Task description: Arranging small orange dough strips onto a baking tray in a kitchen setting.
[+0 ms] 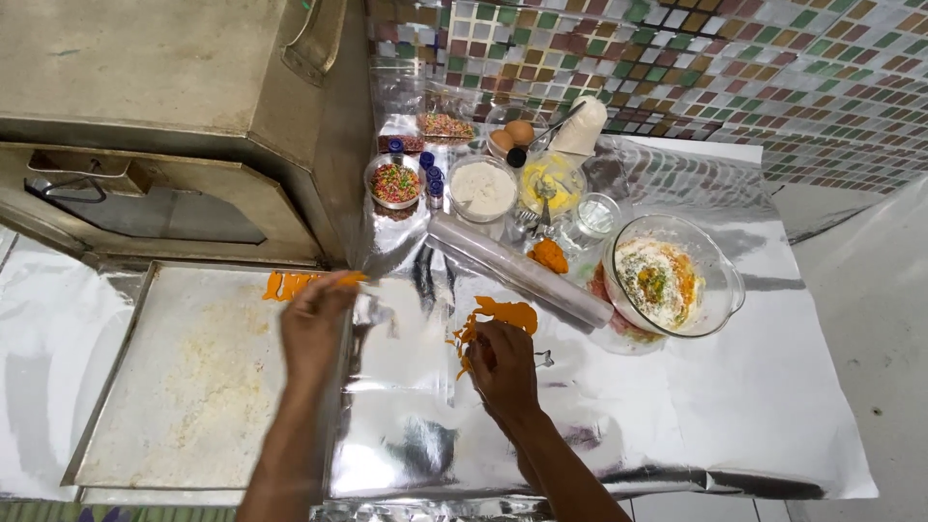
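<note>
My left hand (314, 324) reaches over the right edge of a floured metal baking tray (193, 387) and holds a thin orange dough strip (340, 278) at its fingertips. Another orange dough piece (285, 283) lies on the tray's top right corner. My right hand (503, 362) presses down on a flat sheet of orange dough (507, 314) spread on the foil-covered counter (677, 416). A small metal cutter (544, 359) lies just right of that hand.
A foil roll (522, 269) lies diagonally behind the dough. A glass bowl (672, 275) with mixed batter stands at right. Behind are a flour bowl (481, 187), a sprinkles bowl (394, 181), a yellow-mix bowl (551, 182), eggs (512, 133) and a metal oven (164, 126) at left.
</note>
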